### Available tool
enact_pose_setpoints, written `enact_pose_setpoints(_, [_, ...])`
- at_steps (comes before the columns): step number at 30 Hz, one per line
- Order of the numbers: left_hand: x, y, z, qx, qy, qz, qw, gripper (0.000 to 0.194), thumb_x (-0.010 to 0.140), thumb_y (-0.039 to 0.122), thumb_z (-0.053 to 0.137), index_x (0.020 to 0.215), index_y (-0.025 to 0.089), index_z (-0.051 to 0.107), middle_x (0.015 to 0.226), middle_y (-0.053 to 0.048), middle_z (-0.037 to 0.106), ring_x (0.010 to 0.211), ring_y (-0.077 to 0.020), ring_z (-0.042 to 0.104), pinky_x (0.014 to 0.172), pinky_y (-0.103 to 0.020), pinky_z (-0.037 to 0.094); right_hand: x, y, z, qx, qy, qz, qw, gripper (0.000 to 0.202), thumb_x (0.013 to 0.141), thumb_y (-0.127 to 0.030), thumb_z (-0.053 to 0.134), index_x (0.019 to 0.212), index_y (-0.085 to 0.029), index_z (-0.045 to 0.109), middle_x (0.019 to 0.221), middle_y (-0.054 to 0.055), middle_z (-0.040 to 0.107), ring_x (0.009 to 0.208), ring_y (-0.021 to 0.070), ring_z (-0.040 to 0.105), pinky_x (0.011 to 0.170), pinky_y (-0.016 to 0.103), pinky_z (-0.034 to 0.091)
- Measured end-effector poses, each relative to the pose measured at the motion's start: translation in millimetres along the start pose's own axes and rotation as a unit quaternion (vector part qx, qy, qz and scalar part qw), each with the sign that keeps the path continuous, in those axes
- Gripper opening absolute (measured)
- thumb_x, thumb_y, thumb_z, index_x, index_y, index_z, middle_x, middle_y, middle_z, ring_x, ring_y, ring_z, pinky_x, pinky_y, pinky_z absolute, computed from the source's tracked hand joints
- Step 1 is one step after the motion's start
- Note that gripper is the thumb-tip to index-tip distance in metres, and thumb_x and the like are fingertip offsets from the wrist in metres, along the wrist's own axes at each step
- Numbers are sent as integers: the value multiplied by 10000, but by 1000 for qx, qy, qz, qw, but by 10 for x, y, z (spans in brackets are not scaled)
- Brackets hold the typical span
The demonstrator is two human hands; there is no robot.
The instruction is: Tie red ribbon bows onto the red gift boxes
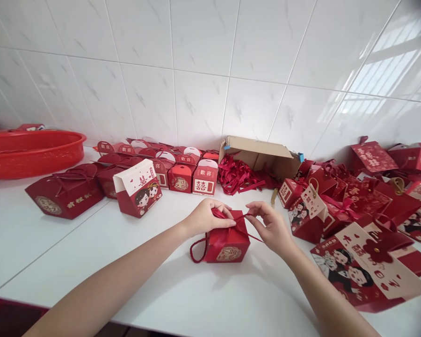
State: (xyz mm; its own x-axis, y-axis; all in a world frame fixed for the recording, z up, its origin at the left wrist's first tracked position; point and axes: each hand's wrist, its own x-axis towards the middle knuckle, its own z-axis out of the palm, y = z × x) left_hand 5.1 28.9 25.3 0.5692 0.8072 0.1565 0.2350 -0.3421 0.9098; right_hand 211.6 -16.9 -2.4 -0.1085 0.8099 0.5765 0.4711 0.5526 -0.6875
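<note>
We've got both hands on one small red box, standing on the white desk in front of the person, between the arms. Left hand is the nearer: it lies over the box's top left, fingers closed on gathered red ribbon. Right hand sits just off the top right edge, thumb and finger pinching a strand of that ribbon, so the strand spans the short gap between the hands. Box lies below the left hand, down and left of the right one. Patterned face points toward us; long axis looks side to side, but we can't tell firmly. Twisted cord loop hangs off its left side. Loose ribbons lie behind, by a carton.
</note>
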Motion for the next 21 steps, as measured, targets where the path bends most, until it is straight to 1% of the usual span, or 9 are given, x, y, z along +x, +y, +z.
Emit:
enact_pose_setpoints(2, [-2,-13,0,-2,8,-8,1000,238,630,385,772,696,161,723,944,-99,732,1064,-261,617,943,-355,442,2,-8,7,-19,-8,-12,1000,128,878,-265,552,984,-215,604,848,48,607,765,165,577,712,325,493])
enact_pose_setpoints(5, [-10,-19,2,-1,19,-20,1000,299,635,442,763,729,159,737,1017,-109,721,1041,-260,629,955,-365,436,-3,-27,-1,-27,-20,-24,999,126,889,-293,540,891,-211,636,905,70,638,824,185,598,728,335,496])
enact_pose_setpoints(8, [-22,2,7,7,20,-27,999,296,643,436,756,755,163,751,1057,-104,712,1027,-260,636,953,-364,438,-15,-35,2,-21,-4,3,1000,150,882,-324,550,860,-204,637,854,68,679,801,197,619,702,333,497])
enact_pose_setpoints(10, [-28,17,9,9,12,-25,1000,259,644,404,756,752,169,756,1031,-98,720,1043,-264,631,943,-354,444,-21,-34,14,-18,14,25,999,166,862,-344,573,825,-199,645,787,59,685,732,192,615,667,326,492])
enact_pose_setpoints(13, [-26,22,9,7,6,-19,1000,208,643,360,757,735,173,757,989,-97,730,1074,-267,620,934,-343,447,-21,-29,28,-8,34,41,999,174,836,-348,594,780,-195,654,744,52,679,692,185,602,644,318,488])
enact_pose_setpoints(15, [-18,12,6,3,6,-15,1000,188,641,342,759,719,171,750,976,-102,733,1087,-266,614,936,-348,446,-18,-25,30,-3,44,51,998,168,825,-341,600,765,-195,658,729,49,676,684,184,597,642,317,487])
enact_pose_setpoints(18, [-4,-12,-2,-8,2,-11,1000,164,633,326,763,631,171,711,869,-97,748,1112,-269,601,926,-356,456,-13,-16,23,5,55,70,996,156,811,-333,612,762,-195,666,727,49,679,690,188,605,645,319,489])
enact_pose_setpoints(21, [5,-32,-12,-19,-4,-8,1000,193,618,320,772,557,179,655,787,-86,749,1132,-271,588,922,-360,461,-15,-4,14,18,59,83,995,148,803,-326,617,760,-192,665,736,50,685,707,193,619,671,330,497])
